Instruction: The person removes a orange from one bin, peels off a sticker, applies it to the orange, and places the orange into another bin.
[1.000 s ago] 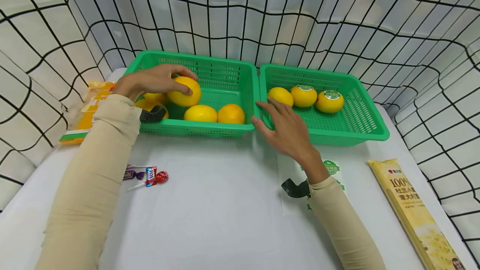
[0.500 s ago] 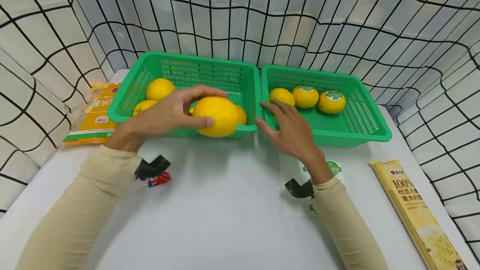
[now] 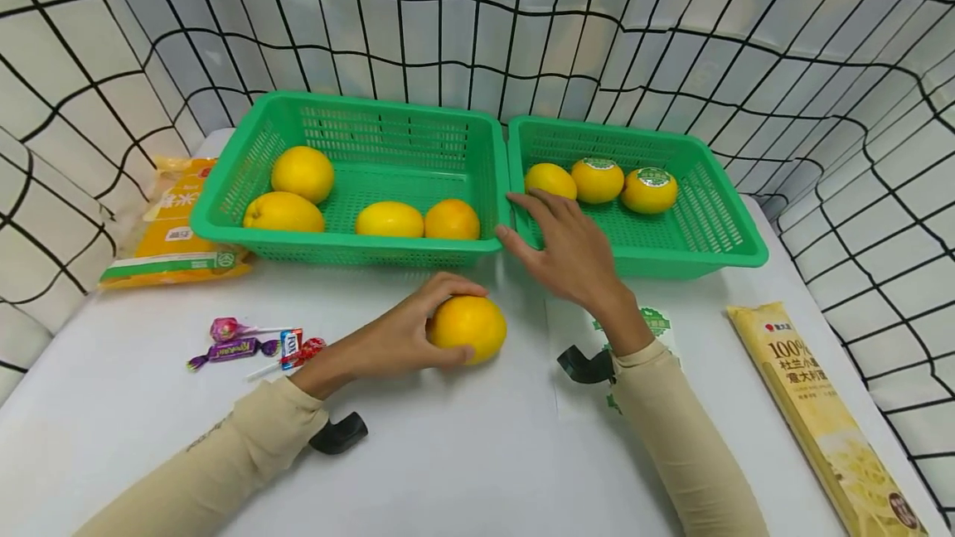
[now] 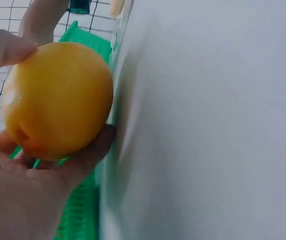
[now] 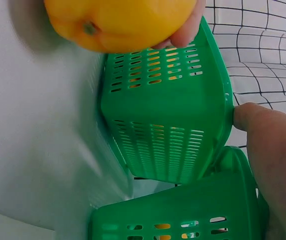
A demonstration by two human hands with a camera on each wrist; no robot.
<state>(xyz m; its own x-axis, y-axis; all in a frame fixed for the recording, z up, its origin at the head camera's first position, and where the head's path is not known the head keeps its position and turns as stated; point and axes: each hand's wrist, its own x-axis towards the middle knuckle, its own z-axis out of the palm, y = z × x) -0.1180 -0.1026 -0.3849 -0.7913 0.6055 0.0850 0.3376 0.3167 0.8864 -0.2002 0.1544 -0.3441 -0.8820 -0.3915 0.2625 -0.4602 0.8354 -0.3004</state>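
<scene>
My left hand [image 3: 406, 334] grips a large yellow-orange citrus fruit [image 3: 468, 330] over the white table, in front of the left green basket [image 3: 351, 251]. In the left wrist view, the thumb and fingers wrap around the fruit [image 4: 57, 100]. My right hand [image 3: 570, 255] rests at the near inner corner of the right green basket [image 3: 671, 265], its fingers relaxed over the rim. In the right wrist view, its thumb [image 5: 255, 117] touches the left basket's rim. Several yellow and orange fruits, such as a lemon [image 3: 283, 212] and an orange [image 3: 452, 220], lie in the left basket.
The right basket holds three yellow fruits, two with green stickers, among them a stickered fruit [image 3: 651, 191]. Wrapped candies [image 3: 235, 349] and an orange food bag [image 3: 179, 222] lie at left. A noodle packet [image 3: 821, 413] lies at right. Black netting [image 3: 477, 31] surrounds the table.
My left hand has lifted the citrus fruit out of the left basket and carried it toward me and to the right, over the table. My right hand has stayed at the baskets' corner.
</scene>
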